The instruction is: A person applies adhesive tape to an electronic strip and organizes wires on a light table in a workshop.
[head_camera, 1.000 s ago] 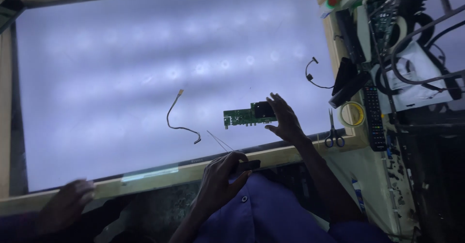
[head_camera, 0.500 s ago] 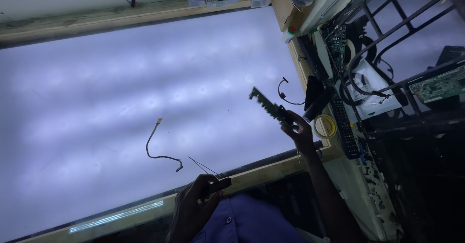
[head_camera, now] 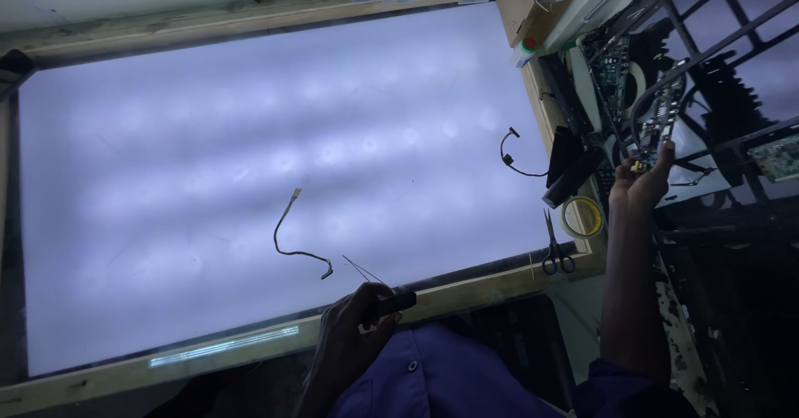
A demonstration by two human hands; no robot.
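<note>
White light glows from the big panel (head_camera: pixel 250 160) lying flat in its wooden frame (head_camera: pixel 499 281). Left hand (head_camera: pixel 354 330) sits at the near frame edge, fingers curled shut around a small black tool (head_camera: pixel 391 304) with thin wires (head_camera: pixel 362 270) running from it onto the panel. Right hand (head_camera: pixel 641 186) is raised off to the right, past the panel's edge, pinching a green circuit board (head_camera: pixel 657 131) by its lower end, held upright near a dark metal rack (head_camera: pixel 707 60). A loose cable (head_camera: pixel 291 239) lies on the panel near the left hand. Scissors (head_camera: pixel 556 247) and a tape roll (head_camera: pixel 583 216) rest at the frame's right corner, just beside each other.
</note>
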